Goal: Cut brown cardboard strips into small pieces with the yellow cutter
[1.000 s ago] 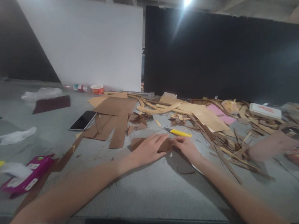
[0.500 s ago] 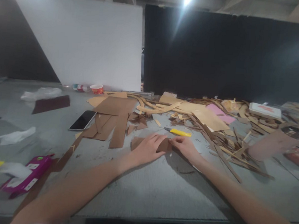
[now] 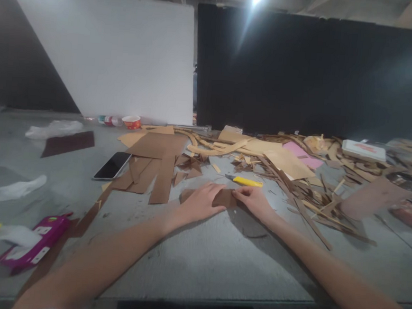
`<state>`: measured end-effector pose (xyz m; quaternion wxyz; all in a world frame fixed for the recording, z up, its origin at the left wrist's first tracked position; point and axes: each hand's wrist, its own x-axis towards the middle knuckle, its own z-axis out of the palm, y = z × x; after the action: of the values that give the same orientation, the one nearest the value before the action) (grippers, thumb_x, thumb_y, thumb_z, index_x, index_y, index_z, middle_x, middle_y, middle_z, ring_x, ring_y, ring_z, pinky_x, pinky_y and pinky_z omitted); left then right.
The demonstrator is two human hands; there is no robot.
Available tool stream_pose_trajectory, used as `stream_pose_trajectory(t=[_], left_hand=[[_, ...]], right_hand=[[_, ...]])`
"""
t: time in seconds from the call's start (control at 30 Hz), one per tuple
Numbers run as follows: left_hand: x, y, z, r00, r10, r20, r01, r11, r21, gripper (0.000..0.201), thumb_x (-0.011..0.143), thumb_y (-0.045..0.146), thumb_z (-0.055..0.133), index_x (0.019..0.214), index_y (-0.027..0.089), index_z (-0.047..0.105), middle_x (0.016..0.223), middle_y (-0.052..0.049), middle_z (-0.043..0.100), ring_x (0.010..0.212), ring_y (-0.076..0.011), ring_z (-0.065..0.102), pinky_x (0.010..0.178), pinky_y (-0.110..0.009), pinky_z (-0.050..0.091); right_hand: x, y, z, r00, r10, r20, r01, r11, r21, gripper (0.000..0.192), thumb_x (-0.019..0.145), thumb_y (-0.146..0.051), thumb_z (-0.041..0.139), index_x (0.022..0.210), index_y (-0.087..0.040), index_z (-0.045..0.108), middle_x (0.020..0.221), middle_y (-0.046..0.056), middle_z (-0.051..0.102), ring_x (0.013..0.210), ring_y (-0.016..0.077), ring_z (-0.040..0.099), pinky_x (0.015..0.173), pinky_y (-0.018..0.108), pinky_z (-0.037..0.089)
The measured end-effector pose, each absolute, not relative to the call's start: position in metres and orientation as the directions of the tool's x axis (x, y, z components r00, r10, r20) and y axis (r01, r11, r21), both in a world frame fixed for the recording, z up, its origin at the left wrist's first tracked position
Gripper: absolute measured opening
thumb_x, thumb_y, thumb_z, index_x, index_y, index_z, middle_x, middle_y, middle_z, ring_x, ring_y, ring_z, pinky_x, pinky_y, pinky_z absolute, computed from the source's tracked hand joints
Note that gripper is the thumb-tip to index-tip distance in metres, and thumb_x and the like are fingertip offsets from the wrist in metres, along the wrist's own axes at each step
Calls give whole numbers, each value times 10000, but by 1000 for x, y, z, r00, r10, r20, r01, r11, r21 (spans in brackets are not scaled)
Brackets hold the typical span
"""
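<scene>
A small brown strip of card or leather-like sheet lies flat on the grey table in front of me. My left hand rests over it, fingers stretched out and thumb apart. My right hand pinches the strip's right end between thumb and fingertips; anything smaller in that pinch is hidden. Just beyond the right hand lies a yellow utility knife, its blade pointing left. Brown triangular offcuts are scattered past the left hand.
To the left are a phone, brown sheets and a magenta tissue pack. Heaps of thin brown offcuts spread at right, near a pinkish cup-like container. A red paper cup stands at the back.
Both hands stay at the strip almost unmoved, with only slight shifts of the fingers. The whole view has drifted a little.
</scene>
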<state>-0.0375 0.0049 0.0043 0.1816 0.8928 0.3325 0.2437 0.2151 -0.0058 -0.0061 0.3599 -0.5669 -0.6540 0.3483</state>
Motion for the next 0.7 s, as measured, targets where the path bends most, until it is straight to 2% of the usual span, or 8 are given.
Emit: stream_pose_trajectory(t=[0.27,0.47,0.6,0.7], left_hand=[[-38,2,10,645,714,273,519,-672,528,611,959,410,796,1505,257,570,1491,-135,652,1415,-359,598,1184,-528,492],[-38,5,7,637,729,252,525,-649,550,618,946,439,811,1491,247,592,1455,-136,660,1380,-352,614,1171,-509,498],[-37,6,6,622,744,243,538,-632,558,597,946,458,811,1464,233,617,1412,-137,672,1353,-349,622,1155,-496,506],[-37,6,4,619,754,222,561,-621,547,606,957,510,793,1460,217,622,1406,-147,675,1344,-366,616,1141,-519,506]], right_hand=[[213,-8,-3,-93,984,151,559,177,-810,317,879,-474,643,792,-211,798,817,70,802,774,239,692,710,336,503],[210,-4,-7,-107,983,151,590,185,-786,305,887,-463,623,793,-216,775,815,71,796,781,249,691,730,352,502],[201,-15,17,5,967,254,596,202,-778,337,888,-510,653,949,-209,790,767,51,714,724,237,626,738,380,492],[207,-51,50,-50,931,361,512,334,-791,382,986,-579,617,1087,-256,794,801,61,681,758,255,609,727,401,490]])
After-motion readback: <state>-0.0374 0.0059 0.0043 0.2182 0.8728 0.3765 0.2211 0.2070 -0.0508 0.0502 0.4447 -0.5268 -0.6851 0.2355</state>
